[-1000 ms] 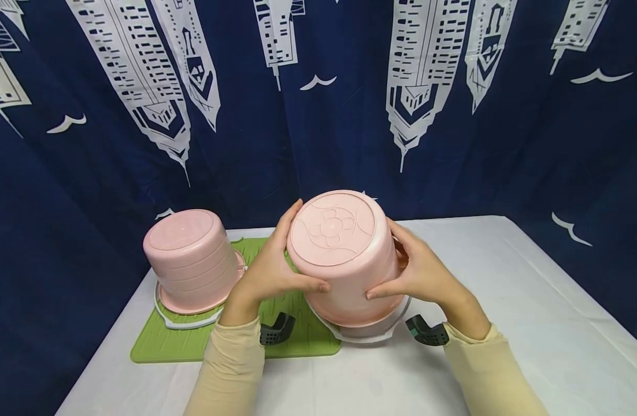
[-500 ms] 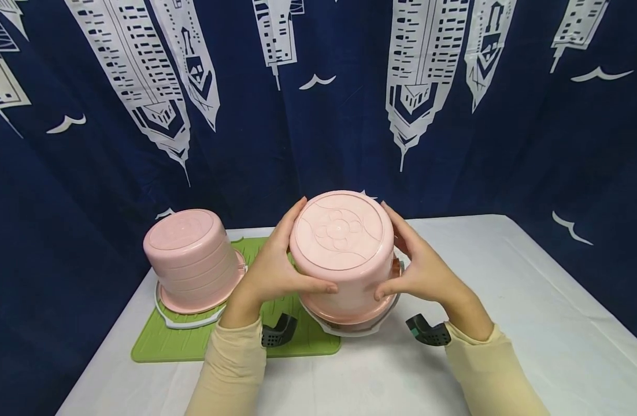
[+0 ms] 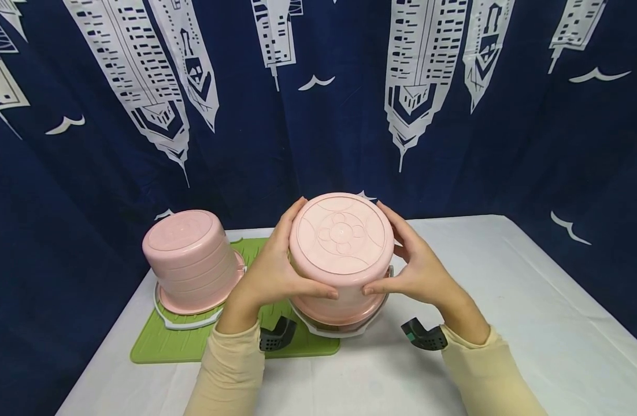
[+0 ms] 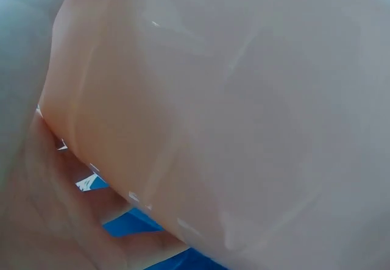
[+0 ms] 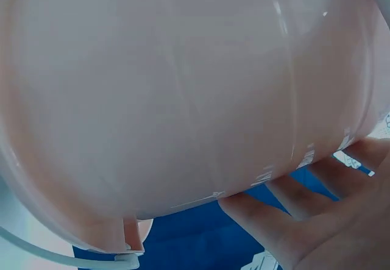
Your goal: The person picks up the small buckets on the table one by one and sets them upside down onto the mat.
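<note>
A pink plastic bucket (image 3: 341, 234) is upside down in the middle of the head view, its flower-embossed base tipped toward me. My left hand (image 3: 269, 271) grips its left side, thumb across the front and fingers behind. From the right, my right hand (image 3: 425, 270) holds it the same way. The pale grey handle (image 3: 335, 333) hangs below the rim, over the mat's right end. In the left wrist view the bucket's smooth wall (image 4: 244, 111) fills most of the picture. The right wrist view shows the rim and a handle joint (image 5: 127, 261) near spread fingers (image 5: 259, 218).
A second pink bucket (image 3: 188, 260) stands upside down on a green ribbed mat (image 3: 167, 346) at the left, its grey handle (image 3: 185, 325) lying in front. White cloth covers the table (image 3: 381, 381). Behind it hangs a dark blue curtain (image 3: 318, 133) with white building prints.
The held bucket has turned about its upright axis and shifted left at its rim, its handle moving with it. My right fingers have slid along the wall. The second bucket stays put.
</note>
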The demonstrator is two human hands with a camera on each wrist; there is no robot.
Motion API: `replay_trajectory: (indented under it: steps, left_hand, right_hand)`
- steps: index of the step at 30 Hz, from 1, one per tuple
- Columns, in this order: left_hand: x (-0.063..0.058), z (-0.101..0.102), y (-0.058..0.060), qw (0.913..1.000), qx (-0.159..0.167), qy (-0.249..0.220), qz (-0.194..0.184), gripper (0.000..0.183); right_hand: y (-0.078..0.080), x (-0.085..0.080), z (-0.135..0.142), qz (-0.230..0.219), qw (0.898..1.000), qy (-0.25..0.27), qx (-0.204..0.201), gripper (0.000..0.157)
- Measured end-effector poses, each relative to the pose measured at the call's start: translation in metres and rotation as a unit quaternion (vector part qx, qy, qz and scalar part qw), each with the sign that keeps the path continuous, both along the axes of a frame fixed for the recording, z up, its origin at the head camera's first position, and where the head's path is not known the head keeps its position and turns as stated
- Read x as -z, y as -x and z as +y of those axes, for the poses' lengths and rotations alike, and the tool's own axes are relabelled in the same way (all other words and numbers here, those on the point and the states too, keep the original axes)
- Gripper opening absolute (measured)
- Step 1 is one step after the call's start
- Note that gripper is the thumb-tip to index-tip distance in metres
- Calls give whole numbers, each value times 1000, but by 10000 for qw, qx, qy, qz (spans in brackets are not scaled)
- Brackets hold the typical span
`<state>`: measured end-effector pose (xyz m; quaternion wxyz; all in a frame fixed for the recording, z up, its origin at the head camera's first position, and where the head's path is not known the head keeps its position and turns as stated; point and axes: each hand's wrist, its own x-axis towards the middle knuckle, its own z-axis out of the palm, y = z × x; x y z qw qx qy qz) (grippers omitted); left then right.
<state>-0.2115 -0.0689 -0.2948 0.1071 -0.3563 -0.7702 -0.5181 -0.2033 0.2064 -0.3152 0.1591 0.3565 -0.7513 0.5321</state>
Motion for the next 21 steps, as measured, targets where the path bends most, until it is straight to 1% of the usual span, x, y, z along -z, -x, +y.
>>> replay_trajectory:
  steps: [2, 5, 11, 16, 21]
  left_hand:
    - [-1, -1, 0, 10000, 12, -45, -77, 146]
    - [-2, -4, -1, 9999, -61, -18, -114, 144]
    - [-2, -9, -1, 9997, -146, 98, -151, 140]
    - [-2, -15, 1, 9993, -260, 193, -175, 140]
    - [0, -23, 5, 9987, -389, 176, -276, 141]
  right_hand:
    - [1, 1, -2, -35, 10000, 57, -21, 130]
    - [1, 2, -4, -186, 9998, 81, -52, 129]
    - [1, 5, -7, -466, 9988, -166, 55, 128]
    - [0, 4, -8, -477, 9984, -300, 64, 128]
    - [0, 4, -9, -420, 9980, -443, 150, 127]
